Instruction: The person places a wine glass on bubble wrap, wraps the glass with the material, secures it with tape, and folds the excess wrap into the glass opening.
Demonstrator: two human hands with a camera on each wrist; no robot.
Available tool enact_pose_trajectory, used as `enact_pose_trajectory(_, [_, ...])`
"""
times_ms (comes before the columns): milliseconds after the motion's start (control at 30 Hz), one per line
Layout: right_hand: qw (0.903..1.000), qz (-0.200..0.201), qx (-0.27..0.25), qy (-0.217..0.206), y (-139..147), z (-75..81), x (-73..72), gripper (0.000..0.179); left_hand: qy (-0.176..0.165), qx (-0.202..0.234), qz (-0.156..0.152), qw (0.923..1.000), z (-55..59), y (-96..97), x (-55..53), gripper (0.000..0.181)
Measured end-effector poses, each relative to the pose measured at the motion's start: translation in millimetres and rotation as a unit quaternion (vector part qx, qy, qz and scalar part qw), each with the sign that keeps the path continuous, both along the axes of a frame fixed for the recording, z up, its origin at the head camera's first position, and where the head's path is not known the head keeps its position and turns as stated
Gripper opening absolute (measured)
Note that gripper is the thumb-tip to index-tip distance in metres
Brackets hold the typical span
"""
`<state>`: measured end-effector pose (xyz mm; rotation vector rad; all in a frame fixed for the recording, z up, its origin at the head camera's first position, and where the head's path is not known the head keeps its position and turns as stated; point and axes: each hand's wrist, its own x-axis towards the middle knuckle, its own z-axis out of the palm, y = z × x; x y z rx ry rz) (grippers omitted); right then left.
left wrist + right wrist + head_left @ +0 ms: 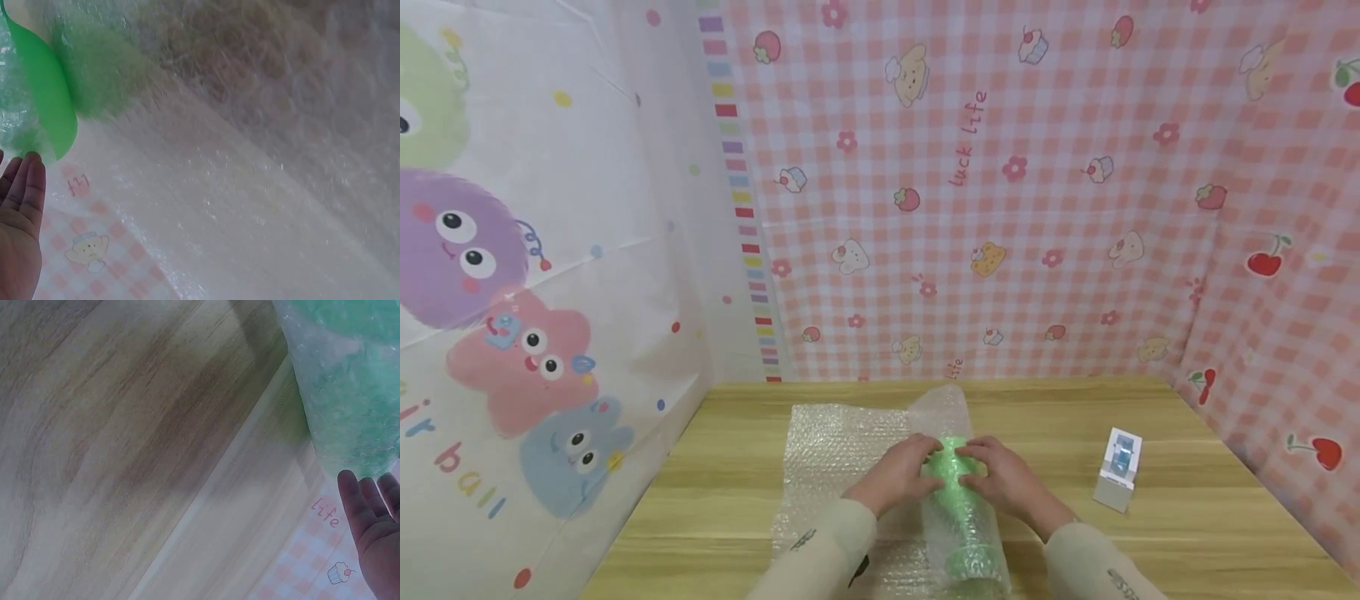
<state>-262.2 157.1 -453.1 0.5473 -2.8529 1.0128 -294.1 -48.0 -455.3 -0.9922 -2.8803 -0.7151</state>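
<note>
A long green object [953, 492], partly wrapped in clear bubble wrap [842, 450], lies lengthwise on the table. Its exact kind is hidden by the wrap. My left hand [904, 473] touches the left side of the wrapped roll, fingers spread near its far half. From the other side my right hand [1009, 483] rests its fingertips on the roll. In the left wrist view, smooth green plastic [53, 94] shows beside the straight fingers of the left hand [22, 219]. The right wrist view shows bubble wrap [356, 406] over the green body, above the right hand's extended fingers.
A small white tape dispenser [1118, 471] with a bluish roll stands on the right of the wooden table [700, 508]. The flat bubble wrap spreads left of the roll. Patterned cloths [985, 217] hang behind and at both sides.
</note>
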Motion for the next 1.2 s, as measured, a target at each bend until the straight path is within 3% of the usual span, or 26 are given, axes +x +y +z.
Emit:
enact_pose_trajectory(433, [0.9987, 0.048, 0.010, -0.012, 4.6, 3.6, 0.8, 0.049, -0.015, -0.009, 0.002, 0.9998, 3.0, -3.4, 2.2, 0.041])
enact_pose_trajectory(867, [0.9993, 0.028, 0.011, -0.021, 4.8, 0.9, 1.1, 0.049, -0.018, 0.001, -0.020, 0.9996, -3.4, -5.4, 1.7, 0.046])
enact_pose_trajectory(1200, [0.9992, 0.037, 0.008, -0.015, 7.9, 1.6, 0.4, 0.049, -0.023, 0.009, -0.020, 0.9995, -1.1, -7.2, -0.2, 0.046])
